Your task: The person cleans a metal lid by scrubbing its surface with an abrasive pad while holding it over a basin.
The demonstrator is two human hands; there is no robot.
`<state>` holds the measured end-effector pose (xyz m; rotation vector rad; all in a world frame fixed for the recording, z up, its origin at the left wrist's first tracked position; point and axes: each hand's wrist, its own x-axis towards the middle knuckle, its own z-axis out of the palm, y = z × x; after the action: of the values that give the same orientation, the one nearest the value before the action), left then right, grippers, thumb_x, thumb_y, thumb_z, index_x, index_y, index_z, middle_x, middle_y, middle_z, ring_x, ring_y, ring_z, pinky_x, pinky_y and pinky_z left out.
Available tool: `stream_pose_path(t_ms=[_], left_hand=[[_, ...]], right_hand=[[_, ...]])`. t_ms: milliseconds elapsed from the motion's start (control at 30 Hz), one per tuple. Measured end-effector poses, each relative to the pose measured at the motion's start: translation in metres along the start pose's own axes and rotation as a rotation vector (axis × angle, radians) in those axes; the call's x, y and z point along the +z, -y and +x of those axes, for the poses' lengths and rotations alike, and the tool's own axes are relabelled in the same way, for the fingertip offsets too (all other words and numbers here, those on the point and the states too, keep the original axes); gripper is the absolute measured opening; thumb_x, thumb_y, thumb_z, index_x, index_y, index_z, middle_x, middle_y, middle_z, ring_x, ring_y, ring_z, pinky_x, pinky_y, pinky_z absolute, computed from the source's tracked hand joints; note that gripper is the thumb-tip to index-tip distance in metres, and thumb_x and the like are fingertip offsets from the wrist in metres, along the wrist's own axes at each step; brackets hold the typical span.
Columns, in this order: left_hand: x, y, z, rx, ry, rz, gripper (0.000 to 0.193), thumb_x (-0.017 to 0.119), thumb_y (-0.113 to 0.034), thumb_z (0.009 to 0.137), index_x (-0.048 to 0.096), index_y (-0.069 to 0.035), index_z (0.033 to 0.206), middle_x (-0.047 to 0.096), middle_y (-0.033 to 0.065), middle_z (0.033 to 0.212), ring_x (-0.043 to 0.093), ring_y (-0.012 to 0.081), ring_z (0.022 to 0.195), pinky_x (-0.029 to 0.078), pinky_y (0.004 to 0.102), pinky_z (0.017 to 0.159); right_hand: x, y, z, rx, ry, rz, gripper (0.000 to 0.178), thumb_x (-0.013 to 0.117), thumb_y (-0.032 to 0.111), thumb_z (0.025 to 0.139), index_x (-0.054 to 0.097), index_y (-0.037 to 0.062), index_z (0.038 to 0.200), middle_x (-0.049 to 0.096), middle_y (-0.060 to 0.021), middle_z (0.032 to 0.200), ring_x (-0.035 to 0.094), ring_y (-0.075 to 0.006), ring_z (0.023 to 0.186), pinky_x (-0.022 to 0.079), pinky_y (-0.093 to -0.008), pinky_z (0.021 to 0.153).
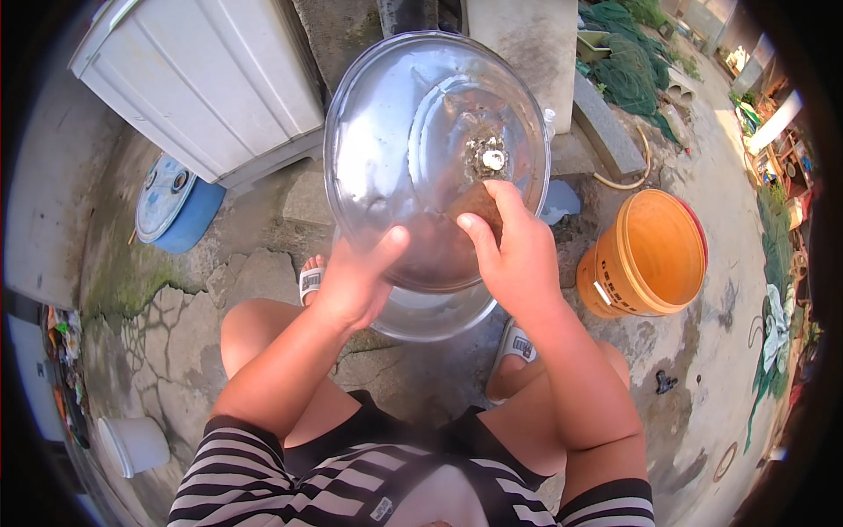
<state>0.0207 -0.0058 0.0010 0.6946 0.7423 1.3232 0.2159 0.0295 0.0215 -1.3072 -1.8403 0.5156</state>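
Note:
A large round, shiny metal lid (439, 132), domed with a ring-shaped ridge, is tilted up in front of me. My left hand (360, 277) grips its near left edge, thumb on the face and the other fingers out of sight. My right hand (518, 250) is at the lid's lower right, thumb and index finger bent around a brownish patch; whether that is a held thing or a reflection is unclear. Just above those fingers, dark grime surrounds a small white spot (493, 160) on the lid. Under the lid, part of a metal basin (435, 327) shows.
An orange bucket (606, 263) stands to the right, with a blue lidded drum (180, 206) and a large white bin (211, 79) at the left. A white bucket (136, 446) sits lower left. Green netting (628, 53) and a hose (645, 167) lie farther right on the concrete.

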Motion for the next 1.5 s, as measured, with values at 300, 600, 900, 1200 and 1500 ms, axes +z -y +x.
stream_pose_path(t_ms=[300, 600, 900, 1200, 1500], left_hand=[[0.0003, 0.0025, 0.0006, 0.073, 0.041, 0.039, 0.042, 0.068, -0.021, 0.095, 0.056, 0.002, 0.129, 0.065, 0.0145, 0.123, 0.062, 0.0263, 0.114, 0.047, 0.0431, 0.102], [-0.0006, 0.001, 0.0002, 0.073, 0.015, 0.05, 0.043, 0.068, -0.02, 0.095, 0.056, 0.001, 0.13, 0.064, 0.0139, 0.124, 0.062, 0.0259, 0.114, 0.047, 0.0431, 0.102], [-0.0002, 0.0004, 0.0019, 0.062, 0.02, 0.011, 0.066, 0.07, -0.015, 0.092, 0.034, 0.001, 0.145, 0.058, 0.0136, 0.13, 0.057, 0.0249, 0.12, 0.044, 0.0402, 0.106], [-0.0015, -0.0006, 0.0019, 0.027, 0.039, 0.012, 0.062, 0.07, -0.014, 0.092, 0.038, 0.001, 0.143, 0.058, 0.0129, 0.129, 0.058, 0.0245, 0.119, 0.045, 0.0395, 0.105], [0.0009, 0.0017, 0.0021, 0.093, 0.02, 0.059, 0.042, 0.066, -0.019, 0.096, 0.054, 0.002, 0.13, 0.064, 0.0152, 0.123, 0.062, 0.0268, 0.114, 0.048, 0.0434, 0.101]], right_hand=[[-0.0009, 0.0, 0.0011, -0.028, 0.028, -0.057, 0.035, 0.064, 0.026, 0.093, 0.055, 0.0061, 0.12, 0.068, -0.0196, 0.101, 0.066, -0.0408, 0.091, 0.051, -0.0492, 0.075], [-0.0008, 0.0033, 0.0033, 0.001, 0.058, -0.056, 0.035, 0.063, 0.025, 0.093, 0.054, 0.0062, 0.12, 0.068, -0.0193, 0.102, 0.066, -0.041, 0.091, 0.051, -0.0494, 0.076], [-0.0022, 0.0053, 0.0049, 0.035, 0.035, -0.138, 0.036, 0.064, 0.026, 0.093, 0.054, 0.006, 0.121, 0.068, -0.0198, 0.103, 0.066, -0.0409, 0.092, 0.052, -0.0489, 0.076], [-0.0022, 0.0029, 0.0029, 0.008, 0.068, -0.069, 0.035, 0.063, 0.026, 0.093, 0.054, 0.0068, 0.121, 0.068, -0.0196, 0.103, 0.065, -0.041, 0.093, 0.051, -0.0495, 0.077], [0.0002, 0.0008, 0.0041, 0.031, 0.086, -0.066, 0.038, 0.064, 0.027, 0.093, 0.054, 0.0067, 0.123, 0.068, -0.0205, 0.102, 0.065, -0.0419, 0.093, 0.051, -0.0493, 0.077]])
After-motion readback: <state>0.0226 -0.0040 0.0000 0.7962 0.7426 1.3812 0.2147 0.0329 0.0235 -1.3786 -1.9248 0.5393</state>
